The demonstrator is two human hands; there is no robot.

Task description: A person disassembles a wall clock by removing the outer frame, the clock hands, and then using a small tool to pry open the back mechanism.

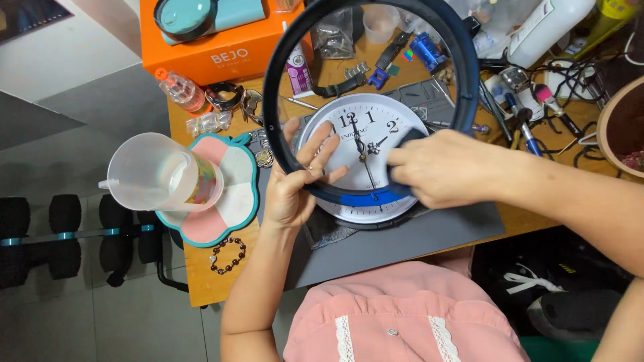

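Observation:
A round dark-blue clock frame [463, 60] with a clear cover is lifted and tilted above a white wall clock body [386, 124] that lies on a grey mat [416, 238]. My left hand [295, 184] grips the frame's lower left rim, fingers spread behind the clear cover. My right hand [446, 167] holds the frame's lower right rim, with a dark cloth pinched at the fingers. The clock face and its hands show through the ring.
A clear plastic jug [157, 174] stands on a pink and teal coaster [235, 201] at the left. An orange box [221, 47], small bottle [181, 90], watch straps, tools and pens crowd the back of the wooden table. A bead bracelet [228, 255] lies near the front edge. Dumbbells [60, 234] lie on the floor.

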